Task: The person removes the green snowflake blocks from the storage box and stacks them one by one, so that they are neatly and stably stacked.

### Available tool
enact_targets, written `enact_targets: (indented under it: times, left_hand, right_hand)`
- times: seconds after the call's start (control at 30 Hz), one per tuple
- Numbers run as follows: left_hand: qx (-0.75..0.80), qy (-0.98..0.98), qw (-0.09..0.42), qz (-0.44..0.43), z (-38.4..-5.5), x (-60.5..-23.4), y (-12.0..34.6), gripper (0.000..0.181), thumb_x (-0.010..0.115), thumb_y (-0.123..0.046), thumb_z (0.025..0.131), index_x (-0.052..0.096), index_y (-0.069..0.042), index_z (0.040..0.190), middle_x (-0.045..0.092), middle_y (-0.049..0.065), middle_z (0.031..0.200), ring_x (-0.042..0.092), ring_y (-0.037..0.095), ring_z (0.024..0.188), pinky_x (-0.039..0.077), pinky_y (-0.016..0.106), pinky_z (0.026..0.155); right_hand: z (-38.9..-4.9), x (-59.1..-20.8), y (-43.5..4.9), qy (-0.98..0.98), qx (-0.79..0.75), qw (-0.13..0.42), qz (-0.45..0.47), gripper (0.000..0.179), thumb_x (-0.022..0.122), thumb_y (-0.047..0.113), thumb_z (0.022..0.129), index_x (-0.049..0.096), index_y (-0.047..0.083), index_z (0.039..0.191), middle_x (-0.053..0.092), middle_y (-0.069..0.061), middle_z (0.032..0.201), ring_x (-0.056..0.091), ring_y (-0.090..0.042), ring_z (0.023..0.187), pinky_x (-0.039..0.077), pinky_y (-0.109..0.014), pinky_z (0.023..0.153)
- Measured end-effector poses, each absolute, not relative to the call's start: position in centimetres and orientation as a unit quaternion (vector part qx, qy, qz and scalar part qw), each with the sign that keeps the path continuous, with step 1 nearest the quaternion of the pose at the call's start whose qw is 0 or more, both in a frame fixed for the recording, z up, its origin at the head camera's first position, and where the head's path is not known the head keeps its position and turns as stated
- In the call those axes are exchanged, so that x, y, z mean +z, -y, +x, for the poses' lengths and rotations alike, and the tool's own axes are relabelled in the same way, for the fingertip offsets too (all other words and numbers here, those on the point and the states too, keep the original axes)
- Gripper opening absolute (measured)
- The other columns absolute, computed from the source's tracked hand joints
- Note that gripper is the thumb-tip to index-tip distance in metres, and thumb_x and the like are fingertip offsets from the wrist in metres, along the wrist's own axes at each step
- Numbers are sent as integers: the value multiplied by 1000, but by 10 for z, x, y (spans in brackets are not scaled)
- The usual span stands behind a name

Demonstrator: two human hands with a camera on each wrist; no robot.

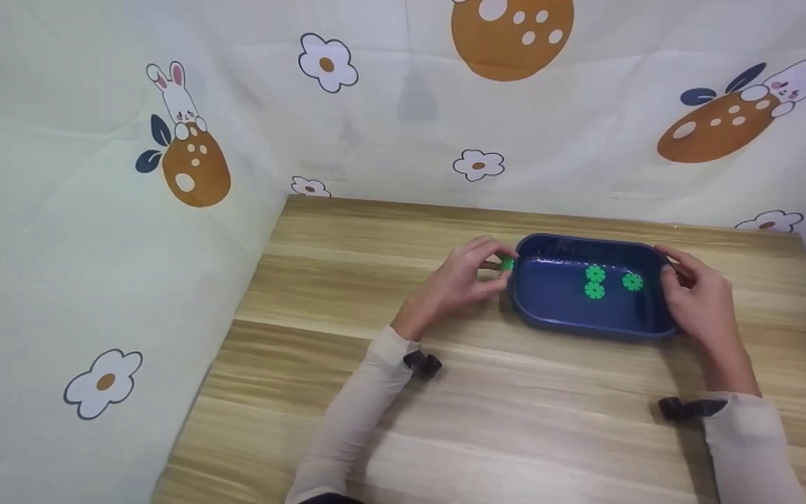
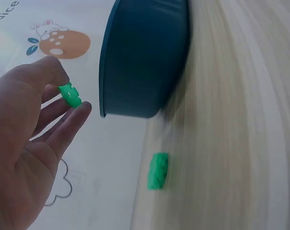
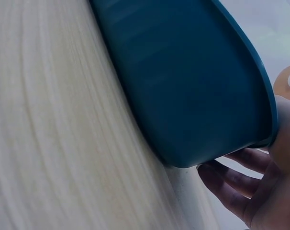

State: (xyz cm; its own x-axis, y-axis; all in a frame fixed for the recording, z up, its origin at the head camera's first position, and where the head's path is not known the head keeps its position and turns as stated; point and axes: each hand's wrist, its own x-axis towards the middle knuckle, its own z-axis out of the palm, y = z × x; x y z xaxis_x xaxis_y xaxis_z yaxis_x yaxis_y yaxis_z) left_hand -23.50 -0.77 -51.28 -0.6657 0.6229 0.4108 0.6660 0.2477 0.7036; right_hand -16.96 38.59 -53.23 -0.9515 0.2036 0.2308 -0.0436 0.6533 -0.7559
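My left hand (image 1: 462, 276) pinches a small green notched disc (image 2: 70, 95) between thumb and fingers, right beside the left end of a dark blue rectangular tub (image 1: 588, 329). A second green piece (image 2: 158, 171) rests on the table below that hand in the left wrist view; in the head view the hand mostly hides this spot. Inside the tub lie three green flower-like discs, two close together (image 1: 595, 290) and one apart to the right (image 1: 632, 281). At the tub's right end, my right hand (image 1: 707, 301) holds the rim, thumb at the near side and fingers around the outer wall.
The tub stands on a wood-grain table (image 1: 347, 280), towards its back edge. A pale cloth (image 1: 389, 119) printed with rabbits, fruit and flowers rises behind and to the left. Dark straps with small blocks (image 1: 422, 362) sit on both sleeved wrists.
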Motion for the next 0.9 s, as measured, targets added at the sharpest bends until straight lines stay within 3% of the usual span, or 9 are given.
enact_targets:
  times: [0.33,0.57,0.9]
  left_hand:
    - [-476,808,0,-347,-239,-525,38,26,71,-1,94,68,5,119,72,21,122,71,24,114,63,23,96]
    - [-425,835,12,-348,-241,-530,47,24,75,-5,95,68,-1,118,73,11,117,71,18,111,63,26,97]
    - [-354,850,-12,-389,-243,-532,49,28,75,-1,95,71,2,122,76,14,122,72,27,114,64,39,98]
  right_hand:
    - [-169,-532,-386,900,407,149,-44,39,58,17,107,70,12,144,75,-25,127,56,26,87,44,2,75]
    - [-168,-533,-386,902,402,147,-51,40,57,18,108,70,13,145,76,-24,126,55,27,86,43,2,76]
    - [-169,-532,-386,902,408,131,-59,40,56,22,109,69,15,147,74,-23,132,55,25,89,43,2,77]
